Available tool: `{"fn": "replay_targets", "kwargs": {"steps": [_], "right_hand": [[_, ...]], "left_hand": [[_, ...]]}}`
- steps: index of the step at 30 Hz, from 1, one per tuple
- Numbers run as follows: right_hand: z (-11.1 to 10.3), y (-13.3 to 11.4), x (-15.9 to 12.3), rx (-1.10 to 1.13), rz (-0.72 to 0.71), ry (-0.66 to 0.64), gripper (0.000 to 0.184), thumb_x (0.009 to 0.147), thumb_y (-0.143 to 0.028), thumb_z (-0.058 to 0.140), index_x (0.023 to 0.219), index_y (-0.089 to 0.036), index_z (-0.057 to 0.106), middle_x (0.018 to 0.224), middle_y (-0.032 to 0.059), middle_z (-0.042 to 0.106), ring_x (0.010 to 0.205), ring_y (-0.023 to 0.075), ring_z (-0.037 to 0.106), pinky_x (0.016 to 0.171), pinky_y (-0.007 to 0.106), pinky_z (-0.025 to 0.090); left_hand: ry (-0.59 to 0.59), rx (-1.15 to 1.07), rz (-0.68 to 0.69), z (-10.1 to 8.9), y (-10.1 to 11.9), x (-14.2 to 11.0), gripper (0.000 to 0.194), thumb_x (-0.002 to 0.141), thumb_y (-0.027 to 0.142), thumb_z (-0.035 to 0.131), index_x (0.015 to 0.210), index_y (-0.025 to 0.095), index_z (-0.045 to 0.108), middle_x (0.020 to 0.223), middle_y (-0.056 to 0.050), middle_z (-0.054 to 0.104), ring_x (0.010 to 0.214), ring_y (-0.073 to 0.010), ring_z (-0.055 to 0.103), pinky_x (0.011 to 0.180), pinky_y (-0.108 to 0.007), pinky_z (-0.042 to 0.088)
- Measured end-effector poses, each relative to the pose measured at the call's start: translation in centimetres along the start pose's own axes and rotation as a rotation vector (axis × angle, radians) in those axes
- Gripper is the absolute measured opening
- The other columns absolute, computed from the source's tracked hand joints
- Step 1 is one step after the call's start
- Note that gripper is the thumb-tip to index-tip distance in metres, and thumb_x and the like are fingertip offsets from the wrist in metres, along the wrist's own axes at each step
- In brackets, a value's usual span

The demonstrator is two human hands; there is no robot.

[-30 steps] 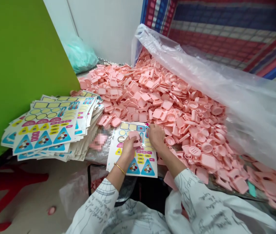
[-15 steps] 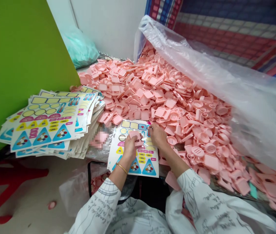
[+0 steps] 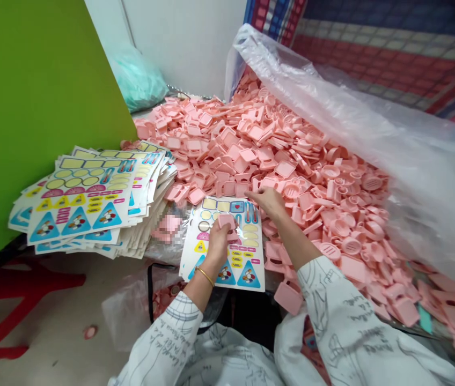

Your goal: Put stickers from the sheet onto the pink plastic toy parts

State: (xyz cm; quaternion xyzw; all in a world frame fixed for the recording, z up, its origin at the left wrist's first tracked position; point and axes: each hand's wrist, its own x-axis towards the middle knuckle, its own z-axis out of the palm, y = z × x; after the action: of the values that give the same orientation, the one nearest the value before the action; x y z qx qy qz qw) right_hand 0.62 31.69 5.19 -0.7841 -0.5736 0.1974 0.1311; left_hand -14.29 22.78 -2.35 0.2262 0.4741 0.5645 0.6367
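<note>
Pink moulded plastic piece, at 6 o'clock from the view's centre, lifted just above a printed sticker sheet. It tilts, with a small tab pointing toward 4 o'clock; its long axis appears to run from 10 to 4 o'clock, though the fingers hide part of it.

Around it, largest first: a green board at 10 o'clock; a striped red and blue mat at 1 o'clock; a clear polythene bag at 2 o'clock, draped over a large heap of loose pink plastic pieces that spreads across the table. A thick stack of sticker sheets lies at 9 o'clock, its top sheet showing bare printed shapes.

The heap remains large and the stack thick. Whether any piece is fixed to the front sheet cannot be told.

The left hand, wearing a gold bangle, pinches the piece between thumb and fingers. The right hand lies open, fingers extended, at the heap's near edge, just above the sheet.
</note>
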Motion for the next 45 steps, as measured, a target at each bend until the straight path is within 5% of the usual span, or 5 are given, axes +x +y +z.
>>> {"fn": "replay_targets", "kwargs": {"steps": [14, 34, 38, 41, 45], "right_hand": [[2.8, 1.4, -3.1, -0.218, -0.148, -0.043, 0.023, 0.093, -0.033, 0.049, 0.102, -0.023, 0.068, 0.105, 0.0080, 0.073, 0.100, 0.0228, 0.066, 0.077, 0.029, 0.044], [2.5, -0.7, -1.3, -0.357, -0.039, -0.136, 0.039, 0.078, -0.053, 0.066, 0.091, -0.017, 0.074, 0.096, 0.0128, 0.074, 0.095, 0.0262, 0.068, 0.076, 0.031, 0.046], [0.8, -1.2, 0.4, -0.087, -0.057, -0.152, 0.040, 0.072, -0.057, 0.069, 0.076, -0.017, 0.071, 0.073, 0.0054, 0.069, 0.073, 0.0191, 0.063, 0.065, 0.027, 0.043], [-1.0, -1.1, 0.6, 0.335, -0.132, 0.053, 0.042, 0.077, -0.058, 0.062, 0.073, -0.016, 0.065, 0.065, -0.0001, 0.061, 0.062, 0.0132, 0.053, 0.059, 0.024, 0.039], [-3.0, -0.2, -3.9, 0.618, -0.232, 0.234, 0.042, 0.074, -0.060, 0.065, 0.069, -0.018, 0.059, 0.063, -0.0028, 0.056, 0.059, 0.0107, 0.047, 0.057, 0.023, 0.037]], "left_hand": [[-0.041, 0.012, 0.031, 0.3, 0.4, -0.1, 0.023, 0.062, 0.022, 0.056, 0.084, 0.016, 0.060, 0.074, -0.004, 0.065, 0.065, -0.0157, 0.061, 0.058, -0.025, 0.047], [-0.044, 0.173, 0.110, -0.3, -0.5, 0.0, 0.013, 0.068, 0.019, 0.060, 0.081, 0.018, 0.060, 0.075, -0.001, 0.062, 0.069, -0.0153, 0.057, 0.064, -0.026, 0.048], [-0.051, 0.172, 0.112, -0.4, -0.5, -0.2, 0.009, 0.070, 0.019, 0.060, 0.078, 0.019, 0.061, 0.076, -0.001, 0.062, 0.068, -0.0147, 0.055, 0.061, -0.024, 0.046], [-0.059, 0.137, 0.100, -0.2, -0.3, -0.2, 0.010, 0.069, 0.019, 0.060, 0.079, 0.018, 0.061, 0.077, -0.001, 0.063, 0.068, -0.0138, 0.056, 0.061, -0.023, 0.045], [-0.122, 0.032, 0.040, 0.2, 1.2, -1.1, 0.021, 0.070, 0.022, 0.063, 0.090, 0.018, 0.059, 0.084, -0.005, 0.068, 0.068, -0.0150, 0.062, 0.065, -0.027, 0.050]]}}
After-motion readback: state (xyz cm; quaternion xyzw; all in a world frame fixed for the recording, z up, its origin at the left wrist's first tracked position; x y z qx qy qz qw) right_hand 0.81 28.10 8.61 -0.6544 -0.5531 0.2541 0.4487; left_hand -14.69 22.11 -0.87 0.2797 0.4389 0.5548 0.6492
